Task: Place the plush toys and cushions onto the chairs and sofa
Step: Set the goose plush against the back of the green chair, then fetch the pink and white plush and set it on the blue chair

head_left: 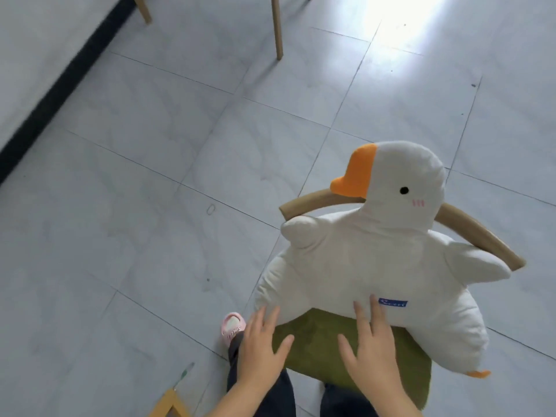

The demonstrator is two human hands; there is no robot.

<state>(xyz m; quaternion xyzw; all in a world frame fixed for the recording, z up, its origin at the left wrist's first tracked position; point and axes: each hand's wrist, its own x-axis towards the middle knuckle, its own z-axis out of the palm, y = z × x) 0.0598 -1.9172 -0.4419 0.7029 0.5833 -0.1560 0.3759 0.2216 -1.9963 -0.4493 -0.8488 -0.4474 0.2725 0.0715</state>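
A white goose plush point(370, 266) with an orange beak sits on the green seat point(355, 350) of a wooden chair point(481, 236), its head leaning against the curved backrest. The left hand point(261, 344) is spread, fingers straight, touching the plush's lower left edge. The right hand point(370, 347) is also flat, fingertips pressing the plush's underside near a blue label point(392, 303).
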